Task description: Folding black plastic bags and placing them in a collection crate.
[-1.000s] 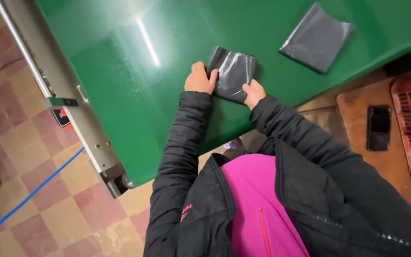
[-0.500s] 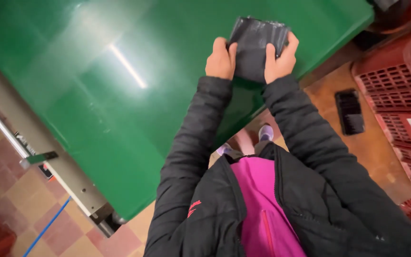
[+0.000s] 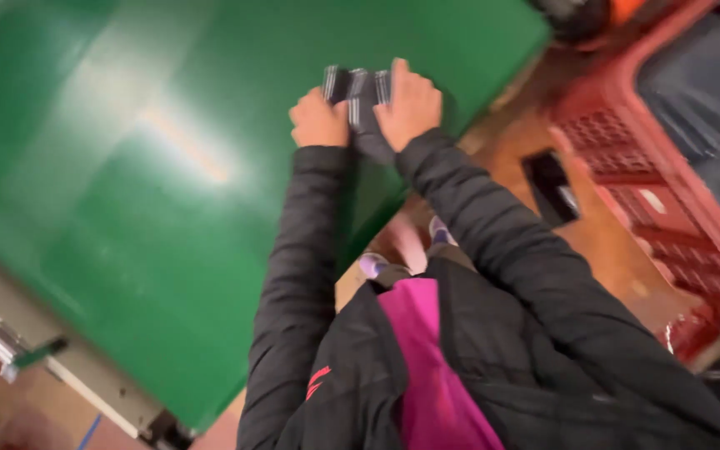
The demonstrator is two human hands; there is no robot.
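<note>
- I see a dark plastic bag [image 3: 360,96] folded small, near the green table's [image 3: 168,208] right edge.
- My left hand [image 3: 320,121] and right hand [image 3: 410,102] clamp its sides, fingers curled shut.
- A red crate [image 3: 627,142] stands beyond that edge.

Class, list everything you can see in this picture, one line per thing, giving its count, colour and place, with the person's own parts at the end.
folded plastic bag: one, dark grey and shiny, on the green table near its far edge, held between both hands
green table: one, glossy green, fills the left and middle of the view
crate: one, red lattice plastic, on the floor at the right, dark contents inside
flat dark object: one, black, on the floor between table and crate; too blurred to identify
floor: brownish, right of the table
jacket: one, black over a pink top, bottom centre
left hand: on the bag's left side
right hand: on the bag's right side
</note>
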